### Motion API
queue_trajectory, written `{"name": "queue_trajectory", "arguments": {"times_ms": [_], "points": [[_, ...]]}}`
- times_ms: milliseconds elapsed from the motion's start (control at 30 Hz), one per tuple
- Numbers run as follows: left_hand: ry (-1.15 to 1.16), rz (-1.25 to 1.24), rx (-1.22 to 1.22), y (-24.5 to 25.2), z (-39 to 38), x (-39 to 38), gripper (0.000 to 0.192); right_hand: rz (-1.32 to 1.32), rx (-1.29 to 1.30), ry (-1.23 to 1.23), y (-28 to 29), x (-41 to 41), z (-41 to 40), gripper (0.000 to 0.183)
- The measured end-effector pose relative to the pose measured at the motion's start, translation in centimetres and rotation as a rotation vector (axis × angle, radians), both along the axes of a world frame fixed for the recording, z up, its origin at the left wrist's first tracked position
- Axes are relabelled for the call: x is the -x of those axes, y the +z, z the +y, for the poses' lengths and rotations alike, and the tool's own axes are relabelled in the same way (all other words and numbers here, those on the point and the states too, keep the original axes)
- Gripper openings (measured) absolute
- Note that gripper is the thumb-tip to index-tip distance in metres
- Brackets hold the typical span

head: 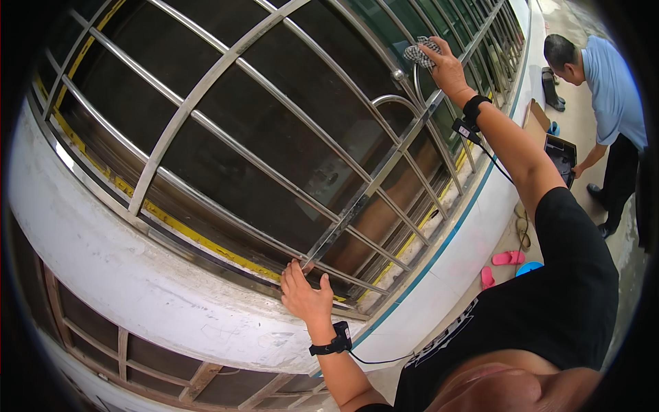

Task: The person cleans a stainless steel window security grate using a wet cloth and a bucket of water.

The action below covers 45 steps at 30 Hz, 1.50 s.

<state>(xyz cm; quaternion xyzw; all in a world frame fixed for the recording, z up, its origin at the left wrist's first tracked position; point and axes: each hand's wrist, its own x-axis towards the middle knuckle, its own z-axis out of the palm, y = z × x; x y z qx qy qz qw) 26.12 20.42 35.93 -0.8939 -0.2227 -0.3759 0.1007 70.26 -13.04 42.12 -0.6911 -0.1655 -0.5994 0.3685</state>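
Note:
A stainless steel window grille stretches across the window before me. My right hand is raised to its upper part, with a black-and-white checked cloth bunched in the fingers against the bars. Lower down, my left hand rests its fingertips at the end of the flat crossbar, near the bottom rail; nothing shows in it and the thumb stands apart. Behind the bars lies dark window glass. Both wrists wear black bands with small cabled devices.
A white wall ledge runs beneath the window. At the right, a person in a blue shirt bends over, one hand at an opened black case. Pink slippers, a blue basin and dark boots are on the ground.

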Motion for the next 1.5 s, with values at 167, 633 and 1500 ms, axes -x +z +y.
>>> {"name": "queue_trajectory", "arguments": {"times_ms": [167,633,1500], "points": [[0.008,-0.017,-0.071,-0.2,0.3,0.4,0.074,-0.133,0.509,-0.218,-4.7,-0.7,-0.8,0.045],[0.028,0.021,-0.072,-0.1,0.1,0.2,0.074,0.152,0.715,0.035,-4.7,2.0,-0.9,0.028],[0.023,-0.603,-0.524,6.3,5.9,3.6,0.051,0.383,0.495,1.201,-14.5,23.8,11.4,0.042]]}}
